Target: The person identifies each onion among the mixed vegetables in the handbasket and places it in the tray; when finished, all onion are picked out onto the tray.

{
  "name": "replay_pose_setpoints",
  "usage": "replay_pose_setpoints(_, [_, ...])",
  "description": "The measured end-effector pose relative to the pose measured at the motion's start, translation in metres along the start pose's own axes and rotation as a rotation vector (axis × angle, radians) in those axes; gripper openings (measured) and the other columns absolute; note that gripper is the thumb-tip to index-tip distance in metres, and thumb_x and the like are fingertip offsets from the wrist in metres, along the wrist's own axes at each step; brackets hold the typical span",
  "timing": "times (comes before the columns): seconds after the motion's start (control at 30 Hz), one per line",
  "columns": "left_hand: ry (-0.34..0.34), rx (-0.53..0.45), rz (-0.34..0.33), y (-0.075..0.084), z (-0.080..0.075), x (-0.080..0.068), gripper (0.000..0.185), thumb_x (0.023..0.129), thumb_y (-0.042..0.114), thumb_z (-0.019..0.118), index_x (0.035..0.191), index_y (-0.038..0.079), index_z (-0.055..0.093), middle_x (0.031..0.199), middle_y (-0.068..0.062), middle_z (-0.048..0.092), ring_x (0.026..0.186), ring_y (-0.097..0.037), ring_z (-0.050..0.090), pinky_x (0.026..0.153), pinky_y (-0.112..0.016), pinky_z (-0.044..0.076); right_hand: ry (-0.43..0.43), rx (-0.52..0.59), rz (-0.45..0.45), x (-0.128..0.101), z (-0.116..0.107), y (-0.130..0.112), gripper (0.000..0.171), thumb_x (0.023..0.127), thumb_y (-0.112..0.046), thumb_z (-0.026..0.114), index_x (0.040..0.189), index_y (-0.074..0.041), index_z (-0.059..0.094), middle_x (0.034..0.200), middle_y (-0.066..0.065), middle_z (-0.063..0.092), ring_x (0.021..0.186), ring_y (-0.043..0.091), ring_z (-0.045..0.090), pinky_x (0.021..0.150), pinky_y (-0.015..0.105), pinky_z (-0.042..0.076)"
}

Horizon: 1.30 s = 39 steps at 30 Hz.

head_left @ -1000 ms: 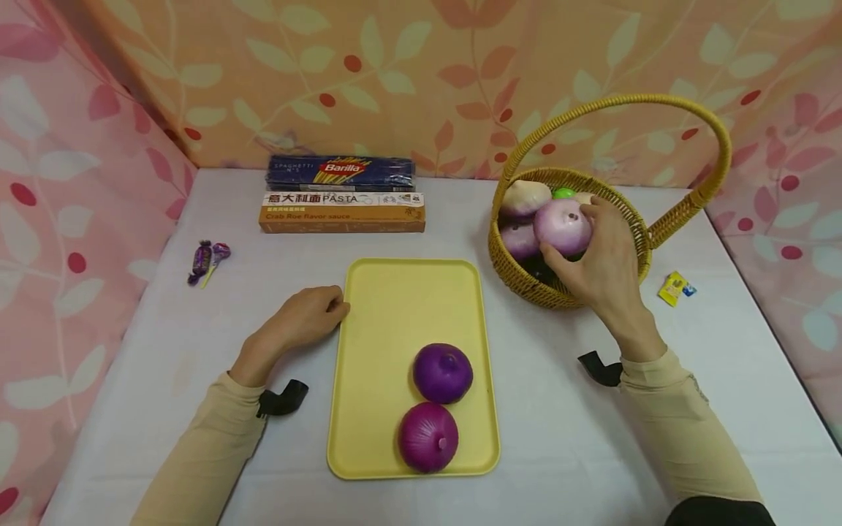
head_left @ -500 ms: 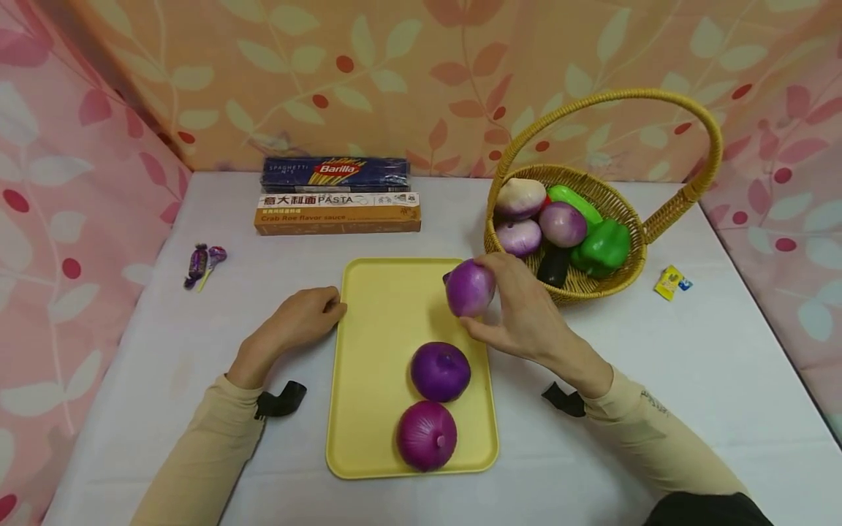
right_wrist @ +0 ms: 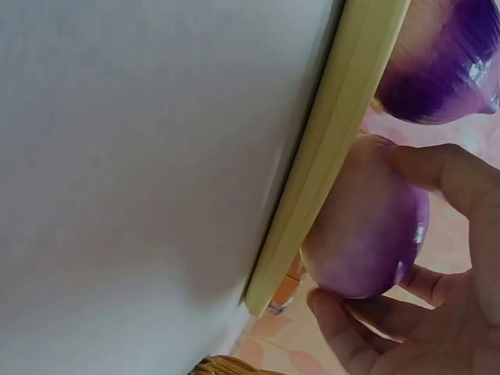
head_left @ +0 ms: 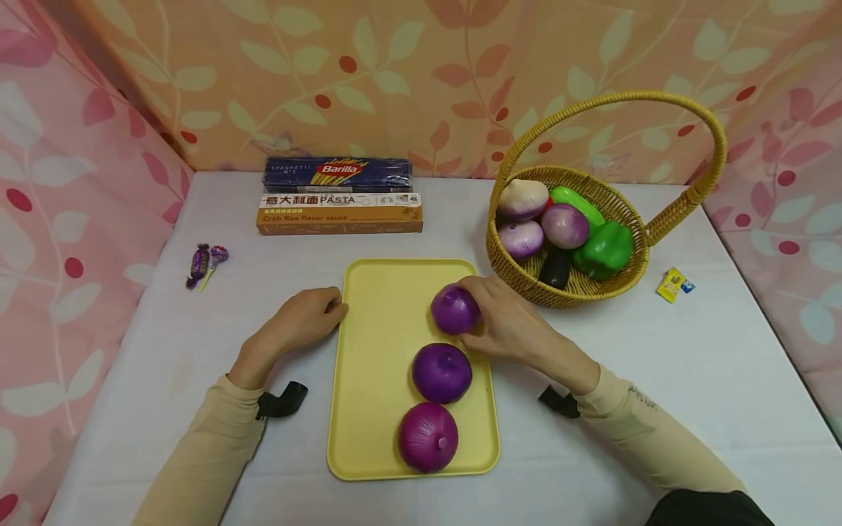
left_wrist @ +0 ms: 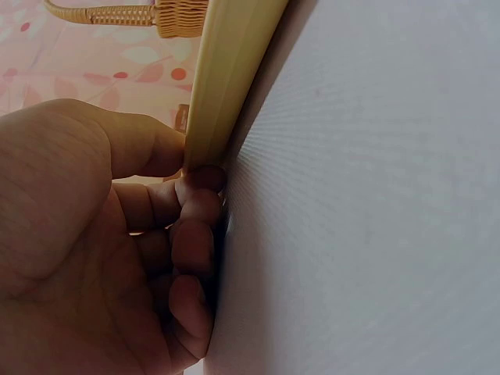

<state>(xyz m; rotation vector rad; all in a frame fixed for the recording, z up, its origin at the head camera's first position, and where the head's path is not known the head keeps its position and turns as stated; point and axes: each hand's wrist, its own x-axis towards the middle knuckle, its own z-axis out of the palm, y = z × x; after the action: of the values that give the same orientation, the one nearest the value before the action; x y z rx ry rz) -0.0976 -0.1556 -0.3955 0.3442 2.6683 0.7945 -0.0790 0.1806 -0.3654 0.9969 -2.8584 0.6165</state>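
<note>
My right hand point(head_left: 490, 321) grips a purple onion point(head_left: 454, 309) point(right_wrist: 367, 242) and sets it down on the yellow tray point(head_left: 381, 307) point(right_wrist: 336, 141), by the right rim. Two more purple onions lie on the tray nearer me: one in the middle point(head_left: 442, 372) point(right_wrist: 445, 55), one at the front point(head_left: 427, 437). My left hand point(head_left: 309, 318) point(left_wrist: 109, 258) rests on the table with curled fingers pressed against the tray's left rim point(left_wrist: 226, 78).
A wicker basket point(head_left: 572, 292) with a tall handle stands back right, holding pale onions, green peppers and a dark vegetable. Two pasta boxes point(head_left: 338, 212) lie at the back. Wrapped sweets point(head_left: 207, 261) lie left, a yellow packet point(head_left: 674, 285) right. Patterned walls close in the table.
My right hand lifted an onion out of the basket, carried it left and lowered it onto the tray beyond the middle onion. My left hand has stayed at the tray's rim.
</note>
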Motion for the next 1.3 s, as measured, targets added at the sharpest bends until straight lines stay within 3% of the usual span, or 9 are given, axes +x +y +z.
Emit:
replay_pose_setpoints(0.3, [-0.007,0.001,-0.001,0.0,0.0,0.001,0.024,0.097,0.02,0.049,0.076,0.011,0.05,0.068,-0.002,0.043,0.065,-0.016,0.043,0.061,-0.029,0.034,-0.112,0.024,-0.014,-0.002,0.003,-0.001,0.085,0.076,-0.031,0.082,0.145,-0.008,0.039,0.124,0.013,0.057,0.106,0.025,0.061,0.091,0.041,0.051])
replay_pose_setpoints(0.47, [-0.009,0.003,-0.002,0.0,0.001,0.001,0.025,0.097,0.021,0.049,0.075,0.011,0.048,0.067,-0.001,0.042,0.065,-0.016,0.042,0.061,-0.029,0.033,-0.11,0.01,-0.058,-0.004,0.004,0.0,0.086,0.077,-0.03,0.082,0.148,-0.013,0.037,0.129,0.015,0.054,0.109,0.027,0.061,0.093,0.041,0.051])
replay_pose_setpoints(0.63, [-0.006,0.002,0.004,0.0,0.001,0.001,0.025,0.097,0.021,0.05,0.075,0.011,0.049,0.067,-0.001,0.042,0.065,-0.016,0.043,0.06,-0.029,0.033,-0.122,-0.019,-0.042,-0.005,0.001,0.0,0.089,0.076,-0.034,0.083,0.149,-0.017,0.036,0.137,0.02,0.05,0.12,0.036,0.056,0.099,0.048,0.048])
replay_pose_setpoints(0.77, [0.002,0.003,0.007,0.0,0.001,0.001,0.025,0.097,0.021,0.05,0.074,0.011,0.048,0.067,-0.001,0.042,0.065,-0.016,0.042,0.06,-0.029,0.033,-0.107,-0.047,-0.066,-0.005,-0.009,0.0,0.088,0.074,-0.025,0.082,0.149,-0.019,0.036,0.141,0.022,0.047,0.127,0.038,0.051,0.102,0.053,0.044])
replay_pose_setpoints(0.87, [0.005,0.005,0.005,0.0,0.0,0.001,0.025,0.097,0.021,0.049,0.075,0.011,0.049,0.067,-0.001,0.042,0.065,-0.016,0.043,0.061,-0.029,0.033,-0.029,-0.06,-0.078,-0.004,-0.021,0.003,0.082,0.074,-0.015,0.075,0.148,-0.018,0.04,0.142,0.018,0.048,0.127,0.036,0.051,0.102,0.053,0.044])
replay_pose_setpoints(0.97, [0.004,0.005,0.001,0.0,-0.001,0.0,0.024,0.097,0.021,0.049,0.075,0.011,0.049,0.067,-0.001,0.042,0.065,-0.016,0.043,0.061,-0.029,0.034,0.125,-0.049,-0.051,-0.001,-0.035,0.011,0.068,0.077,-0.011,0.068,0.142,-0.012,0.048,0.139,0.015,0.052,0.124,0.033,0.052,0.101,0.049,0.043])
replay_pose_setpoints(1.13, [0.008,0.006,0.002,0.0,-0.001,0.001,0.024,0.097,0.021,0.049,0.075,0.011,0.049,0.067,-0.001,0.043,0.065,-0.016,0.043,0.061,-0.029,0.034,0.39,-0.052,0.08,0.008,-0.055,0.046,0.05,0.081,-0.01,0.064,0.13,-0.001,0.056,0.132,0.022,0.055,0.121,0.039,0.051,0.103,0.052,0.039])
replay_pose_setpoints(1.2, [0.007,0.005,0.003,0.0,-0.001,0.0,0.024,0.097,0.021,0.049,0.075,0.011,0.049,0.068,-0.001,0.043,0.066,-0.016,0.043,0.062,-0.029,0.034,0.423,-0.075,0.164,0.011,-0.061,0.066,0.052,0.082,-0.012,0.063,0.132,-0.001,0.054,0.134,0.025,0.052,0.123,0.044,0.049,0.103,0.058,0.036])
replay_pose_setpoints(1.3, [-0.001,-0.003,0.003,0.001,0.0,0.0,0.025,0.097,0.021,0.049,0.075,0.011,0.048,0.067,-0.001,0.043,0.065,-0.016,0.043,0.061,-0.029,0.034,0.389,-0.134,0.289,0.01,-0.066,0.092,0.06,0.08,-0.016,0.063,0.138,-0.004,0.049,0.139,0.03,0.045,0.128,0.05,0.043,0.104,0.065,0.032])
